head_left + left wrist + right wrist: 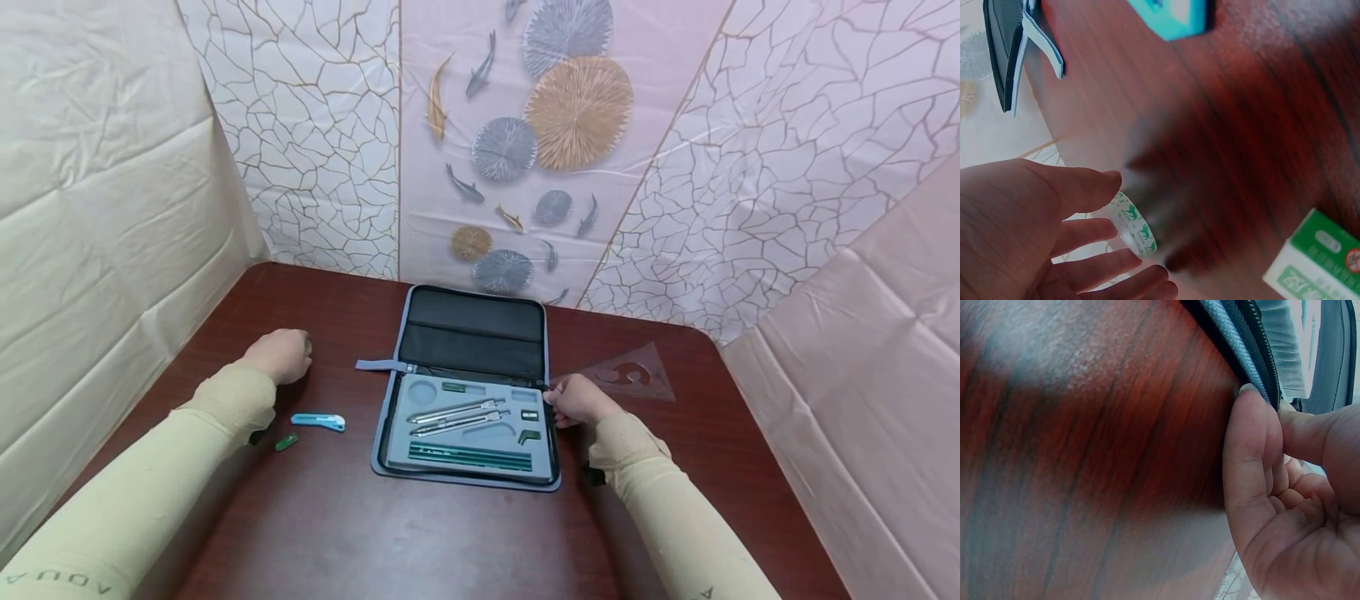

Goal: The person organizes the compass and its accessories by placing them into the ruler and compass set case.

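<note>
My left hand (279, 356) is over the table's left side. Its thumb and fingers pinch a small roll of clear tape (1134, 224) with green print on its ring. An unzipped blue-grey zip case (472, 333) lies spread in the middle. At its right edge, near the fold, my right hand (581, 402) pinches the zippered rim (1260, 369) between thumb and fingers. The case's grey tray (442, 396) holds two silver compasses (453, 417), a green ruler-like strip (468, 457), a sharpener (529, 415) and small green pieces; some hollows show bare.
A blue utility knife (318, 422) and a small green-and-white block (1316, 265) lie between my left arm and the case. To the right of the case, a clear set square (656, 379) lies behind my right hand. Patterned cloth (322, 167) hangs along the table's back.
</note>
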The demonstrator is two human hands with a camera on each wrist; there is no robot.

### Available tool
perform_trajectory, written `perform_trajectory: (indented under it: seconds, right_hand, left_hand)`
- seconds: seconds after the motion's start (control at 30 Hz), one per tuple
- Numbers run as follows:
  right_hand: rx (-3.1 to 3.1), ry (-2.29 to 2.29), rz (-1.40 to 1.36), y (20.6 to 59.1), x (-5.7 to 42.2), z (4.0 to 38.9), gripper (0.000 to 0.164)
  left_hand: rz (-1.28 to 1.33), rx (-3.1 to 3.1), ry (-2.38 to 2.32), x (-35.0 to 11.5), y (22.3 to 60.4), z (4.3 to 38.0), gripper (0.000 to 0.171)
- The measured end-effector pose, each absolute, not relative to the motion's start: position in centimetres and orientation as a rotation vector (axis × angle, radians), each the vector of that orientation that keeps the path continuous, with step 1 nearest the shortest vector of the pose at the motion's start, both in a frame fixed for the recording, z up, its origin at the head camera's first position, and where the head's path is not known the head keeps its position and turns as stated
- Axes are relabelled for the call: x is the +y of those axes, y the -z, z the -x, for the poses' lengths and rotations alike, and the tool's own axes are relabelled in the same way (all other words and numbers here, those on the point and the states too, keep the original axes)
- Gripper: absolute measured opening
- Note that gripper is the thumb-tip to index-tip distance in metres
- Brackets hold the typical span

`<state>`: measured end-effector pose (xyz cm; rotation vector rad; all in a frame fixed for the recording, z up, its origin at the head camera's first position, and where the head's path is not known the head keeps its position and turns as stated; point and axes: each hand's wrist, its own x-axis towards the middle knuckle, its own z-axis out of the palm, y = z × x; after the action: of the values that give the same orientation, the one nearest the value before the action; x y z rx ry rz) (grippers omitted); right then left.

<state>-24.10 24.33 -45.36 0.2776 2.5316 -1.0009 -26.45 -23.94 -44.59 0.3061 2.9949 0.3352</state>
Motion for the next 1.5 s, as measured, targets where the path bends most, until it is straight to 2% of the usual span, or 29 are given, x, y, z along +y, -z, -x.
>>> perform_trajectory:
  seconds: [0.77,1.17,1.5]
  right_hand:
    - [2.537,1.004,-0.278,45.6,24.3,24.1,0.032]
    - [2.539,1.02,-0.25,45.5,24.4,23.8,0.03]
    - [2.54,1.033,-0.238,45.4,24.4,23.8,0.03]
  left_hand:
    - [-0.373,3.096,-0.351,-24.3,44.7,27.4,0.029]
    - [-0.363,3.067,-0.36,-23.0,44.9,27.3,0.015]
    - [-0.396,3.046,-0.35,-20.9,44.0,26.7,0.014]
